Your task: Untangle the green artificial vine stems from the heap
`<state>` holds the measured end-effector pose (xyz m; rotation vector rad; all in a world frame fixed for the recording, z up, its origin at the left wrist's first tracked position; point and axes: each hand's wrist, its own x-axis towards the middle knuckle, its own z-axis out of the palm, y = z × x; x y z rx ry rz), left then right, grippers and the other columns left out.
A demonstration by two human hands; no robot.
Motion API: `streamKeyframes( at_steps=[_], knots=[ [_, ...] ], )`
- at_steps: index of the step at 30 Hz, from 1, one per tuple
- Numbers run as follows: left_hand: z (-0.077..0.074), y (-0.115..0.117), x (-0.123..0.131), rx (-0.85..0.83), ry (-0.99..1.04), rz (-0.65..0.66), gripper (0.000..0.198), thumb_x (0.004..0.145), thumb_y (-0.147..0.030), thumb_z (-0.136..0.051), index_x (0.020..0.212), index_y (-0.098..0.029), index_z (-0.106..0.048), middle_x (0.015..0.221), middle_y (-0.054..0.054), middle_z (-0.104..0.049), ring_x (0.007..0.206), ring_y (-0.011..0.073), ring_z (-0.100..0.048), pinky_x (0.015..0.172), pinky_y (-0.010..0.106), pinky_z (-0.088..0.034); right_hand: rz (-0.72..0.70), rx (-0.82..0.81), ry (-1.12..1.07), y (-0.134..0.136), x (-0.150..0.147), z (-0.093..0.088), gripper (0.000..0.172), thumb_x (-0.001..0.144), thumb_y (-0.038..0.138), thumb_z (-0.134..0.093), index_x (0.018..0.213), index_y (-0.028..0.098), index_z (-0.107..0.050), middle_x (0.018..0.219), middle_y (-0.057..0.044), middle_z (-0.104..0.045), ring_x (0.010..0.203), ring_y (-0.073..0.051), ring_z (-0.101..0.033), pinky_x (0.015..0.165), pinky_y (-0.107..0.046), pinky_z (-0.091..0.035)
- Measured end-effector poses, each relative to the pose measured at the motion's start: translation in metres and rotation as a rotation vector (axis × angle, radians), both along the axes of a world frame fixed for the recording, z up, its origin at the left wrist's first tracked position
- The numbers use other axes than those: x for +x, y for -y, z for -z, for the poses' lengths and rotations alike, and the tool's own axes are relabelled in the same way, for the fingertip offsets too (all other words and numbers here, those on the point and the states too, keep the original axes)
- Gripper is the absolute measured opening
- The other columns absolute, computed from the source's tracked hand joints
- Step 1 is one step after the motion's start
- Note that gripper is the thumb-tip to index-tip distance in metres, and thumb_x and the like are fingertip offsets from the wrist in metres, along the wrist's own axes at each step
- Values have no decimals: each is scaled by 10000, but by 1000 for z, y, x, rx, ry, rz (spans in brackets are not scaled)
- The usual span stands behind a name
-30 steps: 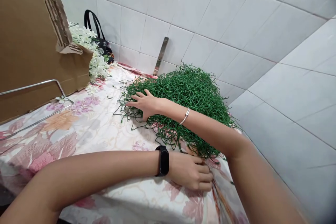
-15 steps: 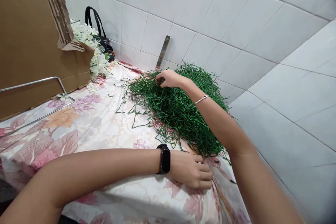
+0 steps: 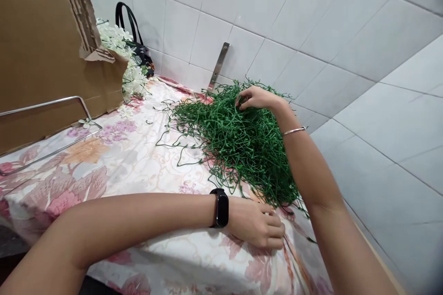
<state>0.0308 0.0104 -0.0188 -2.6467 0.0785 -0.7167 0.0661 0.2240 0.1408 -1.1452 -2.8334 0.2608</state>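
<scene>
A large tangled heap of thin green artificial flower stems (image 3: 238,143) lies on a floral cloth (image 3: 148,161). At the top of the heap is my right hand (image 3: 255,98), its fingers bent toward the thumb and the fingertips among the stems. Whether a stem is caught between them is hidden. Below the heap, my left hand (image 3: 258,225) rests on the cloth with its fingers curled under. Anything inside that hand is out of sight. The left wrist wears a black fitness band (image 3: 221,210); a silver bangle (image 3: 294,131) circles the right forearm.
At left stands a torn cardboard box (image 3: 38,55) with a bent metal wire frame (image 3: 81,110) before it. White artificial flowers (image 3: 133,78) and a dark bag (image 3: 143,57) are behind the box. A metal bar (image 3: 218,67) leans against the tiled wall (image 3: 294,23).
My right hand has moved to the right across the top of the stem heap, its elbow bending more. My left hand stays in place on the cloth. The view has shifted slightly.
</scene>
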Motion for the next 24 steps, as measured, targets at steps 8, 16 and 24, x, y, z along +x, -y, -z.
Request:
streamKeyframes(
  at_steps=[8,16,24],
  knots=[
    [1,1,0,3,21,11,284,842,-132,-306,874,-118,-587,969,146,-596,817,188,-568,703,317,-386,-182,-142,-204,34,-12,-3,292,646,296,-652,921,198,-657,807,-8,-634,704,-106,-527,640,-244,-401],
    [-5,2,-5,60,14,0,306,837,-133,-315,1024,-99,-555,1053,145,-571,813,167,-553,717,296,-395,-111,5,-501,12,-14,-20,298,756,335,-545,967,138,-621,998,-83,-633,945,-171,-560,883,-331,-413],
    [-12,11,-5,396,131,-3,372,867,-172,-258,921,-200,-624,997,86,-626,846,174,-580,752,332,-453,-116,13,174,5,-54,50,590,698,441,-596,1233,234,-459,1317,-67,-433,1195,-275,-409,1009,-459,-281]
  ],
)
